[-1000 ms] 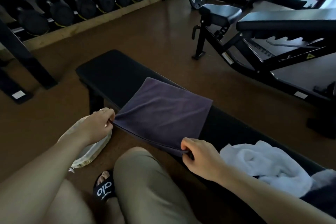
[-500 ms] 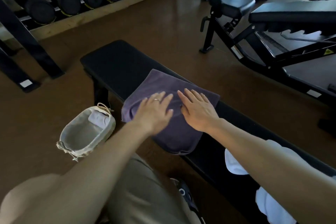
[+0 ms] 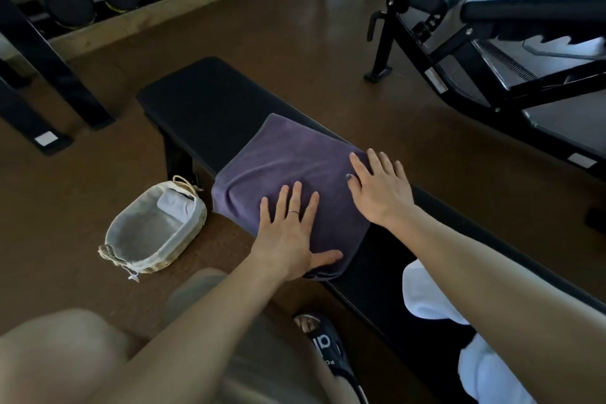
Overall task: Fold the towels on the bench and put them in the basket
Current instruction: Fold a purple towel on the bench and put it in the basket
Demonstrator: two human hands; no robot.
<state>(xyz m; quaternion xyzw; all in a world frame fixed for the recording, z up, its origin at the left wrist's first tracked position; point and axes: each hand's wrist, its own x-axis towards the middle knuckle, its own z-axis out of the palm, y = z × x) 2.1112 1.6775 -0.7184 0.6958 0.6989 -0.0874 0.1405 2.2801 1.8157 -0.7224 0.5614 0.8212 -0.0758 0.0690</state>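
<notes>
Head view is showing both hands lying flat, fingers spread, on the purple towel (image 3: pixel 288 167) draped over the counter (image 3: pixel 210 98): left hand (image 3: pixel 292 233) near, right hand (image 3: pixel 380 187) far. Smoothing outward before folding again would be keeping edges aligned; the basket (image 3: pixel 152 233) is waiting on the floor.

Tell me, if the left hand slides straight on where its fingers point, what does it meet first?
Only more of the purple towel ahead of the left hand, then probably bare bench.

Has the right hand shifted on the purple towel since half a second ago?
Yes. The right hand has slid from the purple towel middle to its right edge, along the bench.
</notes>
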